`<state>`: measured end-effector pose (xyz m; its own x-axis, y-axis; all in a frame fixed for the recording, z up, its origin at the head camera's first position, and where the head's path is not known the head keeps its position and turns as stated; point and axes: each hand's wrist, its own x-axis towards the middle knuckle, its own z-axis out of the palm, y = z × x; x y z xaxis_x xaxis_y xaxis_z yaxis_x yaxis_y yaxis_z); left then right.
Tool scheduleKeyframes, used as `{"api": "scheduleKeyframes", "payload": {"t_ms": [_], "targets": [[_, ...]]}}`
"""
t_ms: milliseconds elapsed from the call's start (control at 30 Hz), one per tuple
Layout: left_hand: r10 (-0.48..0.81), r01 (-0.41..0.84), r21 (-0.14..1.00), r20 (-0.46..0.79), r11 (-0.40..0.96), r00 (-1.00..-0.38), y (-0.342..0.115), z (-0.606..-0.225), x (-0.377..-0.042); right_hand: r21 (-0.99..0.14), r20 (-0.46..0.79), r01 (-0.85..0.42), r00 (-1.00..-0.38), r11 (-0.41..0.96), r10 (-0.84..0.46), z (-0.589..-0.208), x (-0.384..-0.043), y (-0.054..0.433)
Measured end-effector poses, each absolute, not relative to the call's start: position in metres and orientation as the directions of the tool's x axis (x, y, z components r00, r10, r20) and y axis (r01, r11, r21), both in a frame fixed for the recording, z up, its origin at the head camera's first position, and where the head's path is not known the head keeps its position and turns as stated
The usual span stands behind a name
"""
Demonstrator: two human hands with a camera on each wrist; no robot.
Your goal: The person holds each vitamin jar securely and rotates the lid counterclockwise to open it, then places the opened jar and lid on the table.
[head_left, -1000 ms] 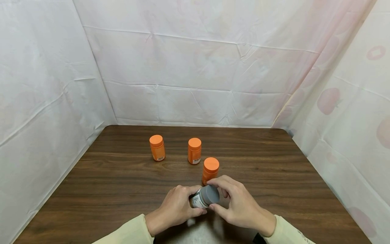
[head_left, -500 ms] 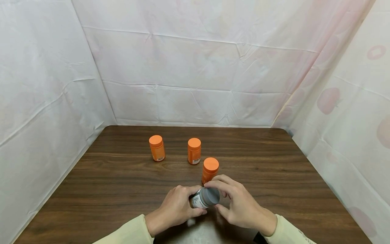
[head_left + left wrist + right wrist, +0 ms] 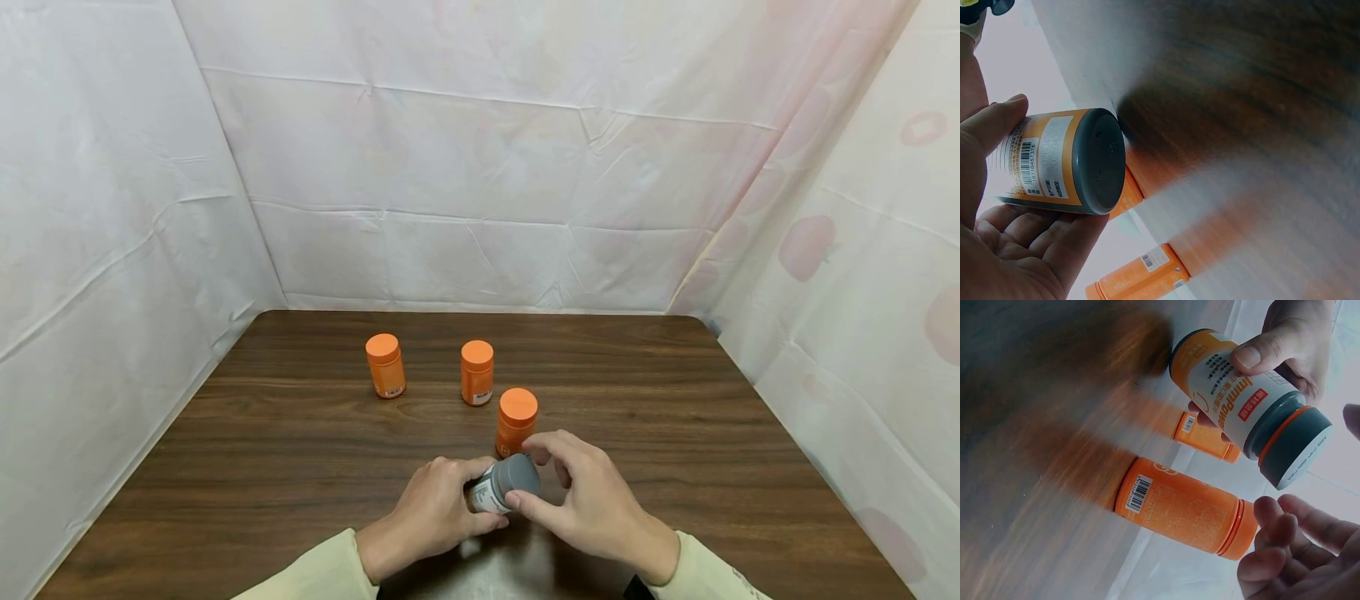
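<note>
right hand [image 3: 591, 500] has drawn its fingertips back, parted loosely around the cap [image 3: 1297, 447]; left hand [image 3: 435, 504] grips the jar [image 3: 1225, 394]. cap still on; turning it seems unfinished.

The head view is evenly bright, with pale glare on the near edge of the desk [image 3: 262, 450] and soft shadows beneath the fingers [image 3: 551, 446]. Both wrist views are dimmer: the desk's surface looks smeared, the cloth [image 3: 1029, 56] behind overexposed.
</note>
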<state>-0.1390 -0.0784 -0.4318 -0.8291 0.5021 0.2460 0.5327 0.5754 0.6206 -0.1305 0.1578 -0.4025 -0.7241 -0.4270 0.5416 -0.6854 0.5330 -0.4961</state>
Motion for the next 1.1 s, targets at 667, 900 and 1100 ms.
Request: {"api": "scheduleKeyframes", "payload": {"t_ms": [667, 900, 1100], "targets": [[0.502, 0.526, 0.632, 0.241, 0.569, -0.831, -0.0782, -0.4311, -0.1382, -0.546, 0.449, -0.568, -0.819, 0.617, -0.357, -0.4051, -0.128, 0.1554], [0.501, 0.529, 0.631, 0.245, 0.568, -0.83, -0.0779, -0.4304, -0.1384, -0.564, 0.445, -0.569, -0.82, 0.598, -0.36, -0.4051, -0.1285, 0.1538], [0.499, 0.528, 0.628, 0.245, 0.572, -0.831, -0.0776, -0.4304, -0.1383, -0.577, 0.441, -0.578, -0.815, 0.577, -0.375, -0.4056, -0.1298, 0.1533]]}}
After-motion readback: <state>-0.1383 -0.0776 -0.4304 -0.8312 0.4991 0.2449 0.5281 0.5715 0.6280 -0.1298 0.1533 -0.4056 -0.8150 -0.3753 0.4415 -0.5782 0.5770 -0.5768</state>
